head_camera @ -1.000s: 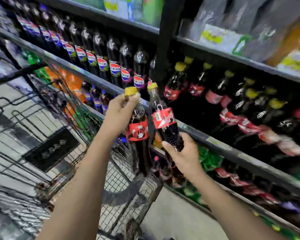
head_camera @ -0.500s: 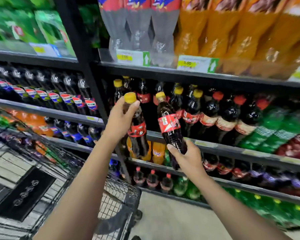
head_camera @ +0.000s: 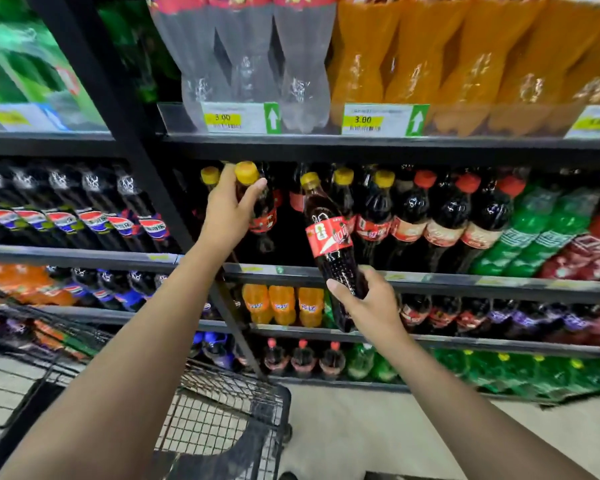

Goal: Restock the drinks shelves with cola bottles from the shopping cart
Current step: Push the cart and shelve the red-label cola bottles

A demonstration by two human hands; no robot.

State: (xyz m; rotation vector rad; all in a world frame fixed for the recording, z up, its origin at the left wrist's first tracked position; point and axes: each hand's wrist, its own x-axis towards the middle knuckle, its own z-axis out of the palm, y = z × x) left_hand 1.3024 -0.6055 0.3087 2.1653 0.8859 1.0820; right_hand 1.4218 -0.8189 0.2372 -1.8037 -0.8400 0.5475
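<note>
Drinks shelves [head_camera: 465, 285] fill the view. The cola tier is the middle one. Its row of shelved colas [head_camera: 374, 220] is packed to the right, and there is a dark gap at the left end beside the upright post [head_camera: 146, 202]. Shopping cart [head_camera: 222, 407] is low left; I cannot see what it holds.

Left bottle [head_camera: 264, 218]: upright, inside that gap over the cola tier. The hand hides its base, so I cannot tell whether it is set down. Left hand [head_camera: 227, 216] wraps the shoulder just under the yellow cap [head_camera: 246, 172].

Right bottle [head_camera: 329, 240]: in front of the shelf lip, tilted, top leaning left. Right hand [head_camera: 371, 306] grasps its lower body, thumb across the front.

Handling, my judgement: the bottles look full, so moderately heavy and bottom-weighted. The walls should be stiff under pressure, and the smooth plastic is likely slick. I would take hold low, on the body below the label, to lift. For the final seating I would steer by the neck.
</note>
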